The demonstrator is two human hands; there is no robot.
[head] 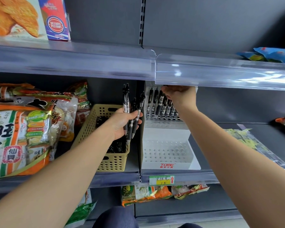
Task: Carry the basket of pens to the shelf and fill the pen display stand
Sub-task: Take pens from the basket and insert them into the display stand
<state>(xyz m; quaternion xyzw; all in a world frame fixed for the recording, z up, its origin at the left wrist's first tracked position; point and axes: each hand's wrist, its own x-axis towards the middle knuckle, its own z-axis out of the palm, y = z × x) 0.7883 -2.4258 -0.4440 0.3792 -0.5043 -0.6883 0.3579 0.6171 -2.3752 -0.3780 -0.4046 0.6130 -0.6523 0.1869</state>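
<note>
Fanning upward, a bundle of black pens (125,99) is gripped in the left hand (122,123), probably kept close so that single pens can be drawn off. The right hand (179,97) is curled at the back row of the white pen display stand (166,162), partly hidden under the upper shelf's edge. Whether a pen is pinched cannot be told. Rear holes are filled and the front tiers are bare. The tan basket (112,162) is set on the shelf (115,179) just beside the stand, within easy reach.
</note>
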